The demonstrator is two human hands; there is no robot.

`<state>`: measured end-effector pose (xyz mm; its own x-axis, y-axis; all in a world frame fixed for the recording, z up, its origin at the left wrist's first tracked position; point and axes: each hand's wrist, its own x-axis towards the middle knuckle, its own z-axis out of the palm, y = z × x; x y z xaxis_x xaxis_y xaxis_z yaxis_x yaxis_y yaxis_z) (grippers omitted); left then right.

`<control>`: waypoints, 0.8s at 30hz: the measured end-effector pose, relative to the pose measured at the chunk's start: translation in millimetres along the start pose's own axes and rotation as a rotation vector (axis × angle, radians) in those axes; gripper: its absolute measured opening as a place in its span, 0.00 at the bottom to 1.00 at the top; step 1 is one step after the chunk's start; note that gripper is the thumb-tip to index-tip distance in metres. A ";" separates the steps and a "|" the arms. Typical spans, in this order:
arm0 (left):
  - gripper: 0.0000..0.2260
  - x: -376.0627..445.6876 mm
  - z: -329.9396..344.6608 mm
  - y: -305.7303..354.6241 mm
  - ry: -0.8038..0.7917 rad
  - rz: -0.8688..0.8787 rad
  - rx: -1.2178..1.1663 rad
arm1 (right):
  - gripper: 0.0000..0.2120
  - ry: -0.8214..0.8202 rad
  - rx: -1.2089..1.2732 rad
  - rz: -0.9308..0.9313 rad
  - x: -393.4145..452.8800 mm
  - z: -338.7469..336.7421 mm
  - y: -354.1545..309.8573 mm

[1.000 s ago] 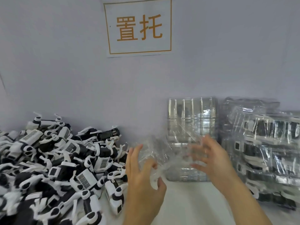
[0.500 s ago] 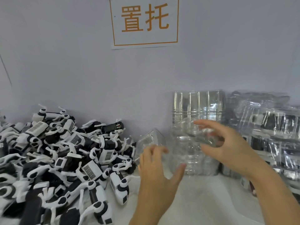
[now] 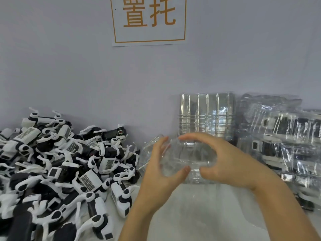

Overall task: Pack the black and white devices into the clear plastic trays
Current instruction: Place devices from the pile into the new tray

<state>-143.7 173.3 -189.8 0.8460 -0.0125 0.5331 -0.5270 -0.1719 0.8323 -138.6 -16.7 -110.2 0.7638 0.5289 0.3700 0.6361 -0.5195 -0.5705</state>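
Both hands hold one clear plastic tray (image 3: 186, 158) above the white table, in front of the wall. My left hand (image 3: 159, 173) grips its left side, thumb underneath. My right hand (image 3: 224, 160) curls over its top and right end. A heap of black and white devices (image 3: 57, 171) covers the table's left side. Behind the held tray a stack of empty clear trays (image 3: 206, 113) leans upright against the wall. On the right stand packed trays (image 3: 286, 138) with devices inside them.
A white sign (image 3: 149, 20) with orange characters hangs on the grey wall above. Bare white table surface (image 3: 199, 214) lies between the device heap and the packed trays, below my hands.
My hands have come together around the clear tray and now grip it at both ends. The camera has tilted down a little and moved closer.
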 end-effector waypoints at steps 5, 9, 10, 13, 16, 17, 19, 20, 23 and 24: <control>0.33 -0.8 -2.9 -10.4 -0.048 -0.055 0.048 | 0.37 -0.041 0.005 0.006 -0.9 1.0 -4.1; 0.21 5.3 1.3 -15.1 0.306 -0.098 -0.014 | 0.37 0.055 -0.042 0.055 2.4 5.1 5.2; 0.19 6.4 0.8 -15.9 0.401 -0.148 -0.036 | 0.38 0.073 -0.057 0.083 3.3 6.5 8.0; 0.13 8.9 -2.7 -20.9 0.661 -0.319 -0.133 | 0.42 0.047 -0.087 0.216 5.0 11.4 19.2; 0.16 9.2 1.4 -20.9 0.681 -0.449 -0.224 | 0.34 0.014 -0.151 0.336 4.4 14.9 33.3; 0.17 8.6 3.7 -20.0 0.648 -0.486 -0.201 | 0.29 0.023 -0.162 0.344 4.1 15.4 37.5; 0.18 7.3 6.2 -17.7 0.567 -0.554 -0.133 | 0.20 0.055 -0.169 0.335 3.9 15.6 45.1; 0.19 6.6 6.2 -17.2 0.528 -0.577 -0.089 | 0.17 0.070 -0.170 0.335 3.8 15.5 48.2; 0.23 5.4 1.8 -12.9 0.421 -0.574 0.099 | 0.14 0.082 -0.153 0.377 2.3 14.3 57.0; 0.24 5.1 -0.5 -11.5 0.384 -0.536 0.117 | 0.14 0.070 -0.146 0.395 1.9 13.7 59.7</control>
<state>-133.4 175.7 -196.5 0.8878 0.4523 0.0849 -0.0113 -0.1629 0.9866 -100.7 -37.5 -153.6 0.9542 0.2261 0.1961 0.2986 -0.7652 -0.5704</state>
